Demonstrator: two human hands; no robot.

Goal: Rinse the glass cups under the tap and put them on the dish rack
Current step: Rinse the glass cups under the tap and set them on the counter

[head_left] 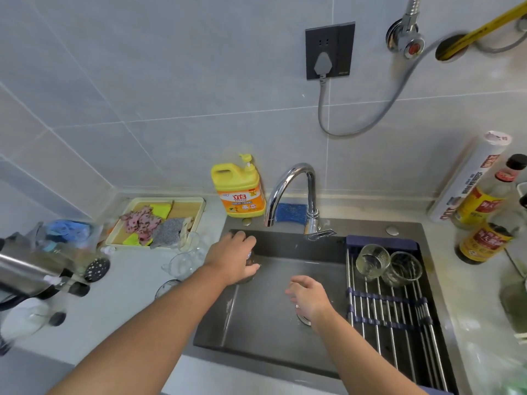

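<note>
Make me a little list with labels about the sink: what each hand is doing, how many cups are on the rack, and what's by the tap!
left hand: gripping a glass cup from above, at the sink's left edge
right hand: open, empty, over the sink
dish rack: across the sink's right side, two glass cups on its far end
tap: no water stream visible
beside tap: yellow soap bottle, blue scrubber
left counter: more glasses waiting

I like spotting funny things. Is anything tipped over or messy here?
Yes. A clear glass on the counter left of the sink lies on its side. The two glass cups on the dish rack also lean, tilted against each other. No water runs from the tap.
</note>
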